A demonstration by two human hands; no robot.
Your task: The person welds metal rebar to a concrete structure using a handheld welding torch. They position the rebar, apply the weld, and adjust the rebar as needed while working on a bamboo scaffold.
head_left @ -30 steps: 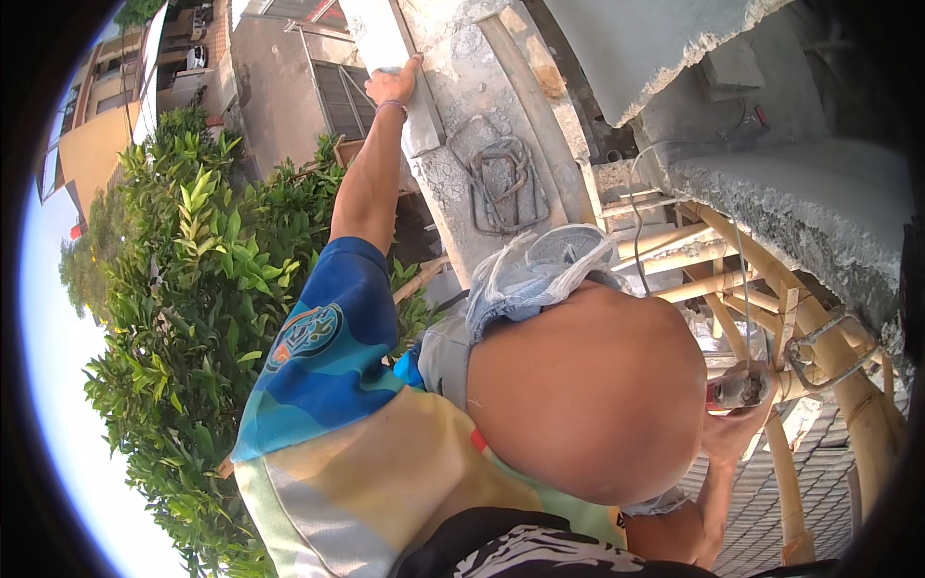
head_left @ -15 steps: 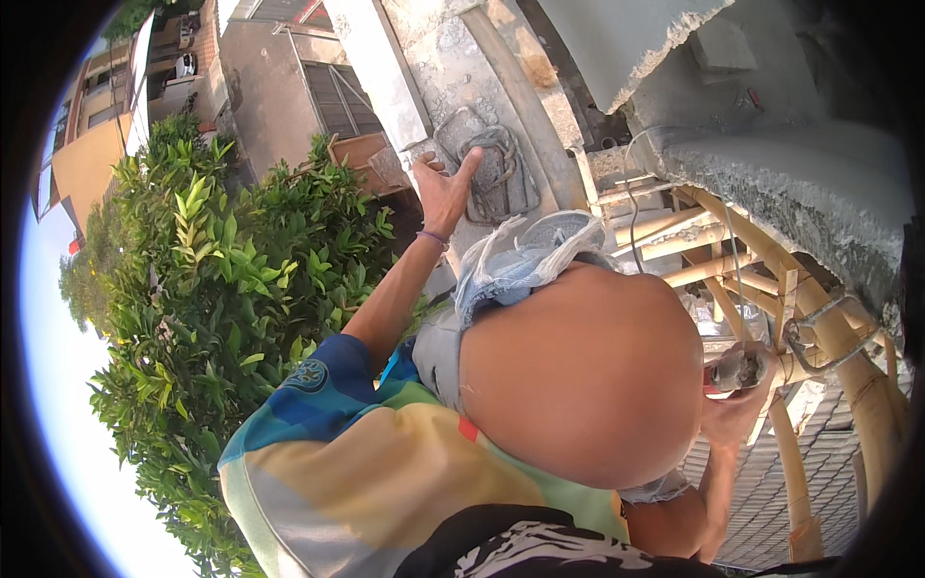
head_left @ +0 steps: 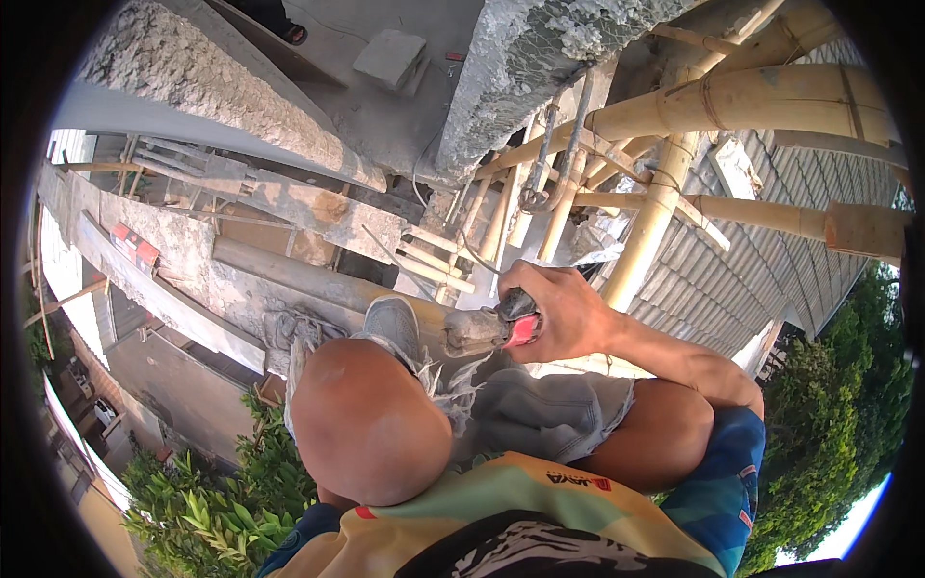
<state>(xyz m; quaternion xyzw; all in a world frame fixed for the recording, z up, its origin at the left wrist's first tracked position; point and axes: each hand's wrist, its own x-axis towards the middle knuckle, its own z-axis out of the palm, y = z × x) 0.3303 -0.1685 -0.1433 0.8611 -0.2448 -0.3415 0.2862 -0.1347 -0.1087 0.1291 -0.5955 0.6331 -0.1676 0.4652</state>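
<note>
Item: hand-held tool (head_left: 523,330), one, dusty.

Step in hand, by judgement: holding the tool ready, with no sign from here of it being worked against anything. The person is crouched or seated, which of the two I cannot tell, knee (head_left: 371,424) raised.

Right hand (head_left: 564,313): closed around the tool, knuckles toward the poles (head_left: 665,207). Left hand: out of sight; whether it is empty or gripping anything, cannot tell.

Next move, by judgement: calls for settled balance and a firm wrist first, then a clear path for the tool between the knee and the poles. The thin dark cord (head_left: 469,249) curving close above the tool would need watching, though whether it joins the tool is not clear.

Location of item: in the right hand, beyond the frayed shorts (head_left: 540,409), to the right of the knee and the grey shoe (head_left: 390,323).

Appearance: bright red part showing at the palm; dark grey, rounded part above it, coated in dust. Most of the body is covered by the grip. A pale grey lump (head_left: 472,332) sits just to its left; part of the tool or a separate piece, cannot tell. Exact kind of tool likewise uncertain.

Surroundings: rough concrete slab (head_left: 540,87), upper middle; long board (head_left: 173,289) at left; red-and-dark packet (head_left: 135,246) just beside it; ridged grey roof (head_left: 723,279) beneath the poles.
</note>
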